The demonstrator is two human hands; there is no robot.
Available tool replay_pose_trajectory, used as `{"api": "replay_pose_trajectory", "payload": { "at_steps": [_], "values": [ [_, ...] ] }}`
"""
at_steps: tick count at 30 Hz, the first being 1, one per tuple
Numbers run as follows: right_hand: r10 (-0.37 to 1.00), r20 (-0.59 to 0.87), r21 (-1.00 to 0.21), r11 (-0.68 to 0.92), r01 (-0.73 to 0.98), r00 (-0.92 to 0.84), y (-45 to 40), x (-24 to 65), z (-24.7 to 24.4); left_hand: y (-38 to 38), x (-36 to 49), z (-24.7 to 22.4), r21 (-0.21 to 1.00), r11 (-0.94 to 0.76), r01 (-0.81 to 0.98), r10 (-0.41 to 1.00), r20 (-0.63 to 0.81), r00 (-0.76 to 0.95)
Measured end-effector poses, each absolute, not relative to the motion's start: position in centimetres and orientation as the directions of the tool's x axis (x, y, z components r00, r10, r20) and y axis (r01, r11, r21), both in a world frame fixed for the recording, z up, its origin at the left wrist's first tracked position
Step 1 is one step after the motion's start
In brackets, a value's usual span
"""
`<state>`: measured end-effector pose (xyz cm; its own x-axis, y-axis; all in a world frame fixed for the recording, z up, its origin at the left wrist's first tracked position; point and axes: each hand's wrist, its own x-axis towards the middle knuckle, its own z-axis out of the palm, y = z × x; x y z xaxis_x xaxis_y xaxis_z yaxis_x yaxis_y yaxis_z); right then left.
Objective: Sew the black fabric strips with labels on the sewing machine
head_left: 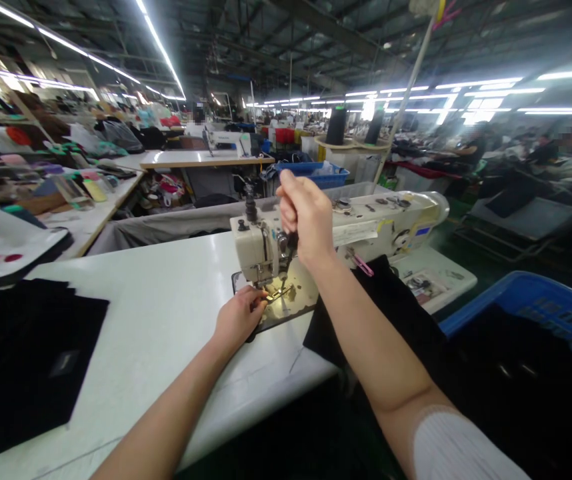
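A cream industrial sewing machine (pixel 366 223) stands before me on a pale worktable (pixel 156 320). My left hand (pixel 240 313) is at the lit metal needle plate (pixel 299 293), its thumb and fingertips pinched together beside the presser foot. Whatever lies between those fingertips is too small to tell. Raised in front of the machine's head is my right hand (pixel 310 217), its fingers curled closed; what they hold, if anything, is hidden. Black fabric (pixel 383 300) hangs over the table's edge to the right of my right forearm.
A stack of black garment pieces (pixel 21 353) lies at the left of the table. On the right is a blue plastic basket (pixel 516 287) with dark fabric in it. Thread cones (pixel 336 127) stand behind the machine. Other worktables and people fill the hall.
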<state>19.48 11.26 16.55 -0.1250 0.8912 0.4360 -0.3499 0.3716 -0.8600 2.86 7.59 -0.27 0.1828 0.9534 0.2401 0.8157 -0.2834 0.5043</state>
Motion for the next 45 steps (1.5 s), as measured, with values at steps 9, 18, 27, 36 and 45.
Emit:
{"api": "replay_pose_trajectory", "payload": {
  "at_steps": [9,18,27,36,45],
  "values": [
    [0.749,0.612,-0.764,0.478,-0.433,-0.253,11.6,21.4,15.8,7.4,2.8,-0.3,0.487,-0.261,0.833,0.960,0.218,0.174],
    [0.765,0.606,-0.749,0.457,-0.479,-0.218,11.8,20.5,16.1,7.3,2.8,-0.2,0.481,-0.249,0.841,0.965,0.201,0.170],
    [0.708,0.612,-0.746,0.368,-0.556,-0.352,12.7,21.2,16.2,7.4,2.6,-0.7,0.497,-0.269,0.825,0.959,0.218,0.181],
    [0.703,0.654,-0.694,0.410,-0.592,-0.280,12.4,21.1,15.7,7.3,2.7,-0.4,0.484,-0.247,0.839,0.966,0.192,0.174],
    [0.681,0.637,-0.726,0.372,-0.579,-0.361,12.3,21.4,16.1,7.3,2.7,-0.3,0.484,-0.232,0.844,0.970,0.176,0.166]
  ]
}}
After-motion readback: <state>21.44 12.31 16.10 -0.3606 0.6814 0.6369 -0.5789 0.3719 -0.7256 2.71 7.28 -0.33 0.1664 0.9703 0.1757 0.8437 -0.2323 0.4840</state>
